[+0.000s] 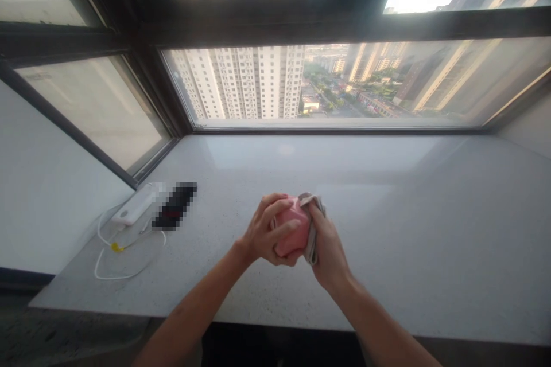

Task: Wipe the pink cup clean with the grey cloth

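Note:
A rounded pink object (pixel 293 236), its kind not clear, is held up in front of me above the windowsill. The fingers of my left hand (pixel 267 230) wrap round its left side, with the thumb across its front. On its right side, a folded grey cloth (pixel 313 229) lies against the pink surface. My right hand (pixel 329 246) grips this cloth and presses it to the object, thumb near the top. The far side of the pink object and most of my right fingers are hidden.
The pale stone windowsill (pixel 408 229) spreads under my hands, its front edge close to me. At left lie a white power bank (pixel 134 206), a blurred-out dark device (pixel 175 206) and a looped white cable (pixel 129 277) with a yellow clip (pixel 116 248). Dark-framed windows (pixel 301 132) rise behind.

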A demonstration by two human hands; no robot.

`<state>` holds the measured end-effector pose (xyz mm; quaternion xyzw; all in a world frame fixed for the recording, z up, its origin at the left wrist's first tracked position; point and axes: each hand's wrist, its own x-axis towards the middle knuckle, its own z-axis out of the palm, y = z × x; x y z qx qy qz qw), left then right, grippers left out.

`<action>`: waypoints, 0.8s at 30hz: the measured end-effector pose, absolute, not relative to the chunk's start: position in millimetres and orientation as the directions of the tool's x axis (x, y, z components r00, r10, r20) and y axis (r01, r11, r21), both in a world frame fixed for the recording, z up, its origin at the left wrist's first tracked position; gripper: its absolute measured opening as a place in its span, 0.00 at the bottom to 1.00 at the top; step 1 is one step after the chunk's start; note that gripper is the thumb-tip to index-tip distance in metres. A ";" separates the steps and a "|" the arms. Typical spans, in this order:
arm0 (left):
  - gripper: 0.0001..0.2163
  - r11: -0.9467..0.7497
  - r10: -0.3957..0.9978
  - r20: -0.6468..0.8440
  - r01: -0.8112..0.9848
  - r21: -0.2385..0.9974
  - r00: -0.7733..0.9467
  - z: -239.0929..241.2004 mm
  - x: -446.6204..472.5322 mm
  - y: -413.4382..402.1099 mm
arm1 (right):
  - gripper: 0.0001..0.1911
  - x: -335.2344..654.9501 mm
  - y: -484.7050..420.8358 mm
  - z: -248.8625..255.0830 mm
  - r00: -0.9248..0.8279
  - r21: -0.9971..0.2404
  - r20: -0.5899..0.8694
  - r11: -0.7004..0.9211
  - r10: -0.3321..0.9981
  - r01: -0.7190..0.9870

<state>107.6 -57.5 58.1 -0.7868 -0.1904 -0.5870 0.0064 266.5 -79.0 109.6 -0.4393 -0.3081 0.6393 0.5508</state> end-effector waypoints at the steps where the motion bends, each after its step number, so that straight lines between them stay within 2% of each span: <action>1: 0.26 -0.908 0.369 0.912 0.279 0.313 0.178 61.4 110.7 -60.6 | 0.25 264.9 -81.9 108.0 0.010 -0.892 -0.171 -0.150 0.985 -0.426; 3: 0.25 -0.749 0.653 0.758 0.142 0.647 -0.010 71.8 122.3 -71.6 | 0.27 262.5 -88.3 100.4 0.025 -0.930 -0.002 0.007 1.000 -0.368; 4: 0.21 -0.591 0.804 0.591 0.018 0.806 -0.070 77.9 128.6 -78.3 | 0.30 262.0 -90.9 95.6 0.001 -0.942 0.084 0.080 0.996 -0.327; 5: 0.21 -0.398 0.918 0.394 -0.113 0.911 -0.053 83.7 133.8 -84.6 | 0.33 262.1 -92.8 90.9 -0.033 -0.948 0.151 0.136 0.988 -0.289; 7: 0.23 -0.081 0.994 0.098 -0.263 0.961 0.055 91.7 138.4 -94.3 | 0.35 263.1 -93.5 85.5 -0.081 -0.954 0.186 0.160 0.979 -0.252; 8: 0.26 0.000 0.995 0.028 -0.282 0.959 0.093 92.9 137.7 -97.2 | 0.34 263.4 -92.4 85.5 -0.081 -0.956 0.151 0.125 0.985 -0.266; 9: 0.29 0.010 0.995 0.017 -0.269 0.963 0.101 92.1 135.6 -98.8 | 0.31 263.5 -90.6 87.4 -0.066 -0.951 0.092 0.068 0.994 -0.303; 10: 0.35 -0.048 0.994 0.067 -0.221 0.974 0.083 89.5 132.8 -99.4 | 0.28 263.2 -88.5 90.6 -0.047 -0.935 0.022 0.004 0.999 -0.354; 12: 0.50 -0.299 0.953 0.300 -0.033 0.954 0.046 81.4 127.8 -98.7 | 0.24 261.6 -85.3 97.6 -0.029 -0.890 -0.083 -0.088 0.996 -0.447; 13: 0.53 -0.434 0.900 0.431 0.075 0.898 0.059 77.4 126.7 -98.2 | 0.23 260.8 -84.9 99.7 -0.017 -0.875 -0.105 -0.101 0.994 -0.473; 14: 0.53 -0.540 0.841 0.535 0.152 0.828 0.079 74.5 126.7 -98.1 | 0.22 260.2 -85.6 100.1 -0.004 -0.871 -0.106 -0.095 0.994 -0.481; 15: 0.48 -0.593 0.804 0.589 0.178 0.785 0.082 73.1 128.0 -98.6 | 0.23 260.2 -87.3 98.5 0.008 -0.877 -0.090 -0.075 0.996 -0.475; 17: 0.33 -0.522 0.853 0.521 0.076 0.849 0.040 74.8 132.7 -101.8 | 0.25 262.1 -92.5 90.9 0.024 -0.902 -0.011 0.000 1.000 -0.431; 19: 0.25 -0.280 0.958 0.285 -0.114 0.953 0.028 79.9 137.3 -106.8 | 0.30 266.0 -97.3 82.9 -0.007 -0.925 0.070 0.062 0.998 -0.374; 21: 0.26 -0.083 0.992 0.100 -0.203 0.976 0.073 83.0 138.6 -110.7 | 0.32 269.8 -99.2 81.0 -0.046 -0.935 0.070 0.050 0.996 -0.350; 22: 0.29 -0.077 0.992 0.094 -0.192 0.978 0.081 82.4 137.8 -111.4 | 0.31 270.9 -98.8 83.0 -0.057 -0.933 0.034 0.012 0.998 -0.360; 24: 0.41 -0.256 0.963 0.260 -0.059 0.965 0.068 77.0 134.3 -110.1 | 0.27 270.9 -96.4 90.5 -0.056 -0.904 -0.070 -0.087 0.996 -0.419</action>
